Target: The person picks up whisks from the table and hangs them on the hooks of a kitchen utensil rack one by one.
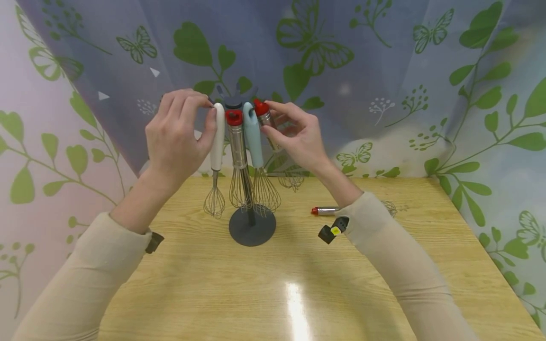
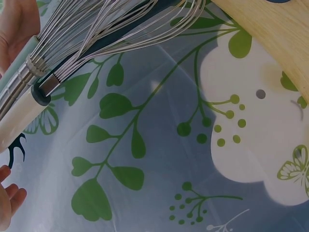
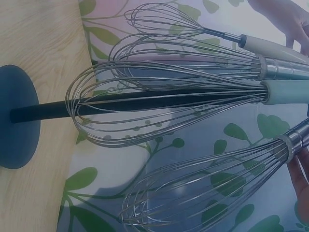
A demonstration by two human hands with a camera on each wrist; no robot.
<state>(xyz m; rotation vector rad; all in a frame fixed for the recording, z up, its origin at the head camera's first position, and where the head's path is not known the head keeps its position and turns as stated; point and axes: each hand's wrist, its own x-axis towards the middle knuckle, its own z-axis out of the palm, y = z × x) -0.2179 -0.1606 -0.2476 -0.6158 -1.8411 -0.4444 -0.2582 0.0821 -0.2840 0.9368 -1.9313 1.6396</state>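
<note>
Stand: a dark hook-topped stand (image 1: 252,228) rises from its round base on the bench (image 1: 213,284), centre, near the patterned cloth (image 1: 384,52).
Left hand: the left hand (image 1: 177,125) is at the top of the white-handled whisk (image 1: 217,137); thumb and forefinger are bent close together; whether they pinch the handle or a hook, I cannot tell.
Right hand: the right hand (image 1: 300,135) holds the tilted red-capped whisk (image 1: 265,117) between thumb and fingers, by its steel handle, just right of the stand's top.
Middle whisks: another red-capped whisk (image 1: 237,137) and a light-blue-handled whisk (image 1: 253,137) hang side by side, wires down, above the base.
Loose whisk: a third red-capped whisk (image 1: 326,210) lies on the bench, partly hidden by the right sleeve (image 1: 384,237).
</note>
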